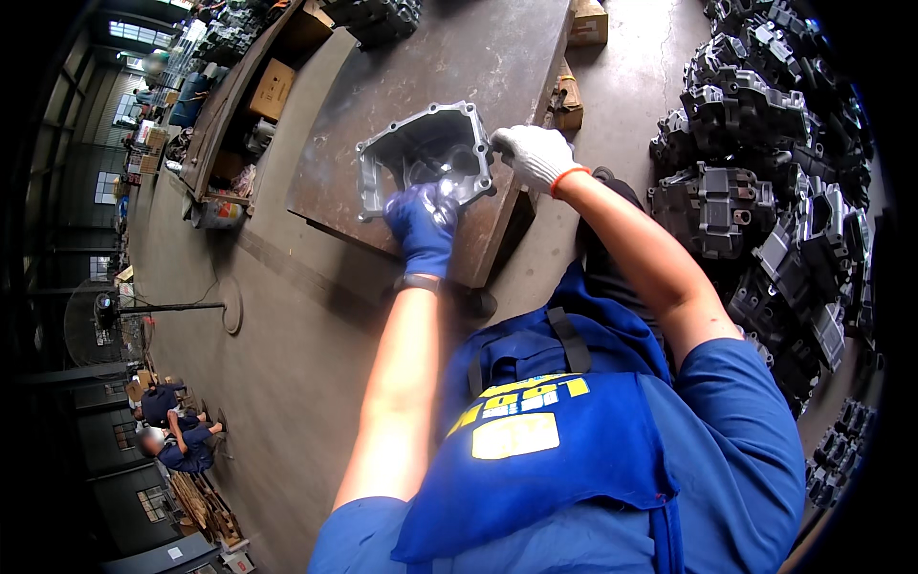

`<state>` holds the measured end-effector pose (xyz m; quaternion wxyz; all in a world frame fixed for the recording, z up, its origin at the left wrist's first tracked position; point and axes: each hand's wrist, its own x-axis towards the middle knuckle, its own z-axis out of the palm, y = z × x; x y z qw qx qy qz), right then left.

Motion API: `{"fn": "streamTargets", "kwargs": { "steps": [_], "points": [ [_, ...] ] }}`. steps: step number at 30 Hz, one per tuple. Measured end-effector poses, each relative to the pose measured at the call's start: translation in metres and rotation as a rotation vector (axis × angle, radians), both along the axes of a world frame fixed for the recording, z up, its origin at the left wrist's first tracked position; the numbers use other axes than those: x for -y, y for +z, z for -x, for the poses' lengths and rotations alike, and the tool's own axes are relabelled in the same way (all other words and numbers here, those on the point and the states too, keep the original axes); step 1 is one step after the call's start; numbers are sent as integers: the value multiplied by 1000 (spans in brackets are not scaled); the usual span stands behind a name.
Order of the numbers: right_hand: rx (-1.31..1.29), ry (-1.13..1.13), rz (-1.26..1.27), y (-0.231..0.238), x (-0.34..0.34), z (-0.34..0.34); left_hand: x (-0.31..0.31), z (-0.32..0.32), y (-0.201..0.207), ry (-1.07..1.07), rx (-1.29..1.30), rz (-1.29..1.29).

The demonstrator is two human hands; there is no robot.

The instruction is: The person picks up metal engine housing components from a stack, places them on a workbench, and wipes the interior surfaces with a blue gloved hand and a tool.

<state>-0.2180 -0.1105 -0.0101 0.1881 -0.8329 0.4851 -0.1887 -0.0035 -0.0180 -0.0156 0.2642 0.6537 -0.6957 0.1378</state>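
Note:
A hollow grey cast-metal housing (368,182) lies on the steel worktable with its open side and bolt-holed rim showing. My left hand (423,230), in a blue glove, is closed over the near rim, its fingers reaching inside the cavity. Close against the housing's right edge is my right hand (537,158), in a white knitted glove with an orange cuff. Its fingers are curled, and their tips are hidden, so whatever they may hold cannot be made out.
The worktable (459,48) carries more dark castings (378,21) at its far end. Heaps of metal castings (717,210) stand on the right. A wooden bench (225,124) with a carton (273,89) is at the left. Farther off are a pedestal fan (105,311) and a seated person (186,450).

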Motion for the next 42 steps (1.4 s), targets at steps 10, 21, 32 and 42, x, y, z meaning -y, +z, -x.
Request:
{"fn": "streamTargets", "kwargs": {
  "steps": [10,21,32,42],
  "points": [
    [46,29,82,6,-22,33,18,40,21,64,-443,30],
    [70,-177,120,-10,25,-5,-10,-40,2,-53,-345,106],
    [-249,-185,194,18,36,-47,-13,-9,-1,208,-277,61],
    [-266,-48,253,29,36,-25,-9,-13,1,171,-232,92]
  ]
}}
